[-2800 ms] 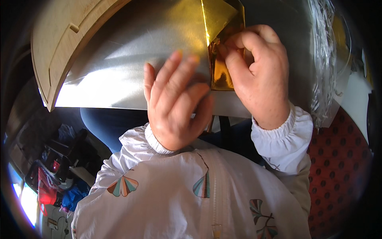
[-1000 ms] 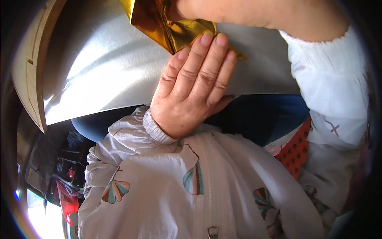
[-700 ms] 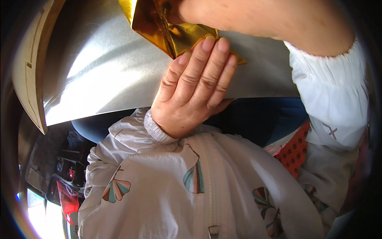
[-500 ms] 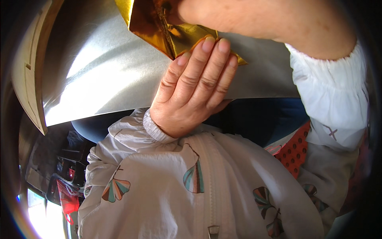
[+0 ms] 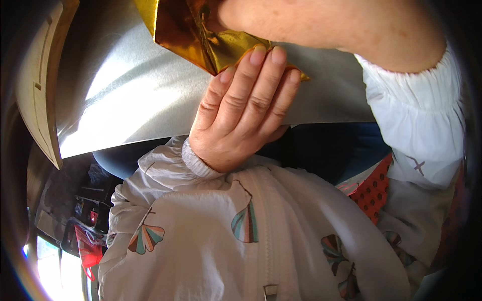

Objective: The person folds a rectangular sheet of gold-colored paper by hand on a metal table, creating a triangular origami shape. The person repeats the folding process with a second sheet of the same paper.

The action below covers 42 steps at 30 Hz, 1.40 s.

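A shiny gold foil piece (image 5: 183, 37), creased and folded like a bag, lies at the top of the view and is cut off by its upper edge. My left hand (image 5: 236, 113) rests at its near edge, back up. Its fingers are stretched out side by side, fingertips against the foil, and the thumb is mostly hidden. From the right, my right forearm crosses above, and my right hand (image 5: 236, 15) reaches to the foil's folds. The right fingers are hidden by the foil and the frame edge, so their grip does not show.
Beneath the foil is a grey metallic table surface (image 5: 165, 110) with bright glare. A wooden edge piece (image 5: 42, 95) borders it on the left. A red dotted item (image 5: 371, 190) is by my right side, and a red translucent item (image 5: 89, 248) is at lower left among dark objects.
The foil has shifted slightly left, together with the fingertips of my left hand. My right forearm has moved a little left too.
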Motion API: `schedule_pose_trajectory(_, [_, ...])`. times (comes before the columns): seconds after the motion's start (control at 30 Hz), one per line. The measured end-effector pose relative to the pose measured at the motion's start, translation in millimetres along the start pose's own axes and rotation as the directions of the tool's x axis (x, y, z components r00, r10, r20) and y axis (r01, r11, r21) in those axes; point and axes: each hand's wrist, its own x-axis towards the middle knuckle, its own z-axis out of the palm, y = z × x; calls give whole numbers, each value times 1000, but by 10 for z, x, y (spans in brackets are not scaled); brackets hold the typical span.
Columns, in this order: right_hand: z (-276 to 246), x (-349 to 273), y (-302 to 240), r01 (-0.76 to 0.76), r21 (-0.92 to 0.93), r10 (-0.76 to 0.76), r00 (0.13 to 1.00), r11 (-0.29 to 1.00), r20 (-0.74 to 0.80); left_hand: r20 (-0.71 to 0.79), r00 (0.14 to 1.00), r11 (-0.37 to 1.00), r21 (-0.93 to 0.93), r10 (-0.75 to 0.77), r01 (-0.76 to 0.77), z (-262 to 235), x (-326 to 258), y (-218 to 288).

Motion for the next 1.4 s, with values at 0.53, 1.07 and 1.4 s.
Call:
schedule_pose_trajectory(0.53, [88, 51, -160, -52, 51, 54, 998, 997, -35, -66, 961, 951, -179, -269, 254, 75, -121, 230])
schedule_pose_trajectory(1.07, [-10, 6, -367, -175, 120, 183, 982, 977, -51, -34, 940, 921, -219, -339, 324, -103, -118, 156])
schedule_pose_trajectory(1.4, [115, 61, -270, -112, 100, 125, 983, 989, -132, 7, 972, 962, -142, -234, 232, -114, -156, 59])
